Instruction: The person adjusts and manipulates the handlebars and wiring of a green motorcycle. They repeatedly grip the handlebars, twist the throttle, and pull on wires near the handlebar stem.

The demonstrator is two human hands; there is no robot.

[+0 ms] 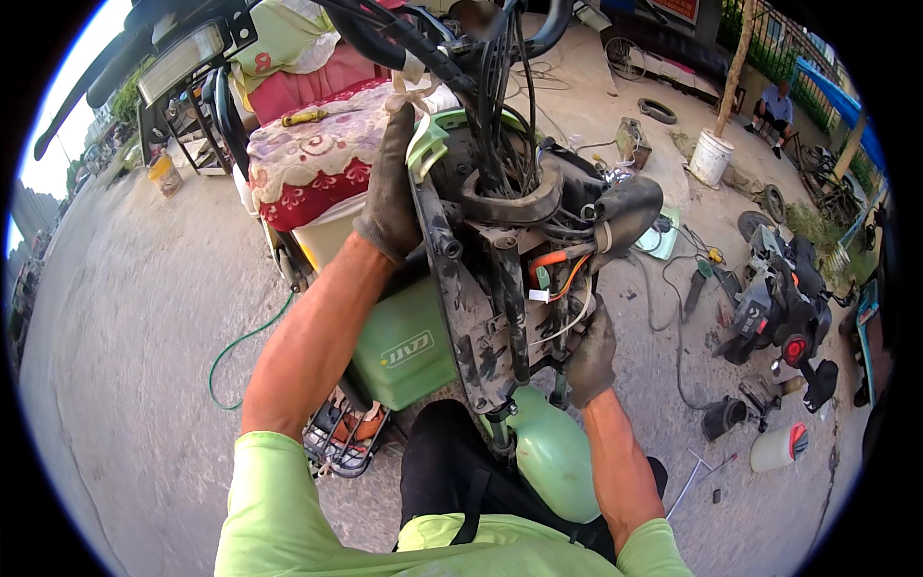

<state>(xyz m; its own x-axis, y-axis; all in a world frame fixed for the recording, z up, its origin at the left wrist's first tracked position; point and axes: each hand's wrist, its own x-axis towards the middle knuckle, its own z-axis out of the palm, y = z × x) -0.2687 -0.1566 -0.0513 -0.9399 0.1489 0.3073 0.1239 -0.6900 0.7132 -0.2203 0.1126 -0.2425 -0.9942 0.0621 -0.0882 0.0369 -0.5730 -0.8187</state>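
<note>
In front of me stands an electric three-wheeler's stripped front end, with a scuffed black front panel (481, 337) and bundled black cables (492, 125). My left hand (392, 188), in a grey work glove, grips the panel's left edge beside light green trim (430, 154); its fingertips are partly hidden. My right hand (591, 356), also gloved, is closed around the panel's lower right edge, some fingers hidden behind it. Just above that hand hang orange wires (572, 279) and a white connector (540, 295). Below the panel is a light green front fender (553, 452), between my legs.
A patterned seat cover (317, 159) bears a yellow-handled screwdriver (304, 117). At right lie a partly dismantled scooter (784, 298), an angle grinder (697, 288) with its cord, a white bucket (711, 159) and a pale tub (777, 448). A person (772, 111) sits farther back.
</note>
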